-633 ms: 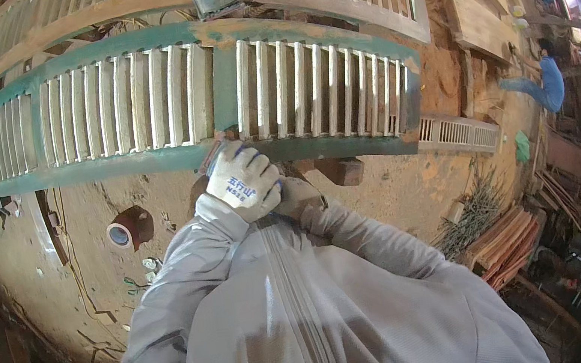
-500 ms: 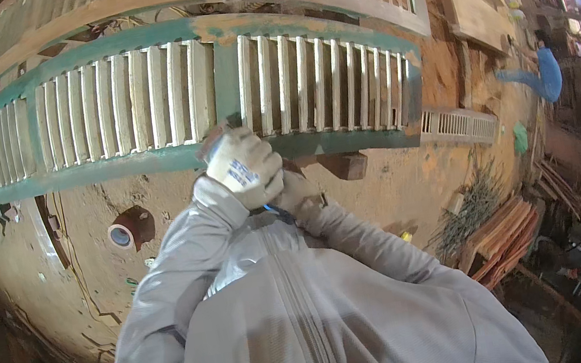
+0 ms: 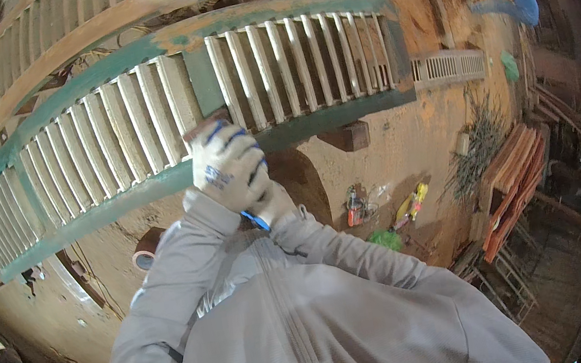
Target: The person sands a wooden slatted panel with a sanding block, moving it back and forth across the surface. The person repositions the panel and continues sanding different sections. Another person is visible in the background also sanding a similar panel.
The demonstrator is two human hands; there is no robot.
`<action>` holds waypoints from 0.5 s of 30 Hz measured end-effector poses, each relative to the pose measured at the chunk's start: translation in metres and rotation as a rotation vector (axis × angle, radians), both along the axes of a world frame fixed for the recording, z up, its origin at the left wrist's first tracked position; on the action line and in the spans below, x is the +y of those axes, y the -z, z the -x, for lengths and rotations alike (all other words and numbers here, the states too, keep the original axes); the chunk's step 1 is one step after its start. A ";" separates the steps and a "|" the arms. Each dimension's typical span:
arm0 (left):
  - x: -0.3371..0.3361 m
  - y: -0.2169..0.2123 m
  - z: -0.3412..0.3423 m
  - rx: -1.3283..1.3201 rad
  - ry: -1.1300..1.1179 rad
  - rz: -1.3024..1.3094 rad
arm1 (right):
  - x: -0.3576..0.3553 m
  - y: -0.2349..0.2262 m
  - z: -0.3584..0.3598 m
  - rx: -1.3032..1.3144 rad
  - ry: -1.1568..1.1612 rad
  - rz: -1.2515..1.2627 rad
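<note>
Dusty workshop floor lies below. Left hand (image 3: 228,168), gloved, presses a small block (image 3: 208,124) against the green shutter (image 3: 145,128), now further left and nearer than before. Right hand (image 3: 275,206) sits beneath it; its grip cannot be told.

Both gloved hands, left hand (image 3: 226,167) over right hand (image 3: 273,205), press a brown block (image 3: 204,126) against the green louvered shutter (image 3: 145,128)'s lower rail; tools (image 3: 386,208) lie at 4 o'clock.
</note>
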State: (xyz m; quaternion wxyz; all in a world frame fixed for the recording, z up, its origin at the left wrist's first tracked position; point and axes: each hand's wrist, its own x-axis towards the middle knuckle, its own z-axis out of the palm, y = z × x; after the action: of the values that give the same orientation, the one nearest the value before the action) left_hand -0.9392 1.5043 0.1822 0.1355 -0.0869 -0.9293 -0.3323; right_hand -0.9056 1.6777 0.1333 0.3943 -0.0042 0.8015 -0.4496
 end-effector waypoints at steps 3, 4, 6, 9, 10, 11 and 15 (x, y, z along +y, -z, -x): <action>-0.025 0.003 0.032 -0.003 0.043 0.039 | -0.036 0.007 0.021 -0.031 0.188 0.167; -0.032 0.009 0.046 0.018 0.037 0.047 | -0.050 0.012 0.029 -0.051 0.327 0.309; -0.056 0.013 0.068 0.012 -0.013 0.084 | -0.082 -0.012 0.067 -0.199 0.272 0.251; -0.066 0.010 0.090 0.016 -0.082 0.099 | -0.099 0.001 0.092 -0.177 0.188 0.138; -0.068 0.013 0.094 0.022 -0.105 0.097 | -0.101 0.009 0.095 -0.130 0.156 0.094; -0.062 0.015 0.089 0.027 -0.103 0.077 | -0.097 0.014 0.084 -0.147 0.278 0.257; -0.019 0.019 0.023 0.030 -0.085 -0.023 | -0.053 -0.009 0.012 -0.077 0.408 0.318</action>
State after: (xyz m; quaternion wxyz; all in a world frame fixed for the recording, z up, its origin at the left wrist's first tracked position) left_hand -0.9624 1.4854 0.1631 0.1645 -0.0508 -0.9262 -0.3355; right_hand -0.9177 1.6246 0.1419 0.3203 0.1128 0.6894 -0.6398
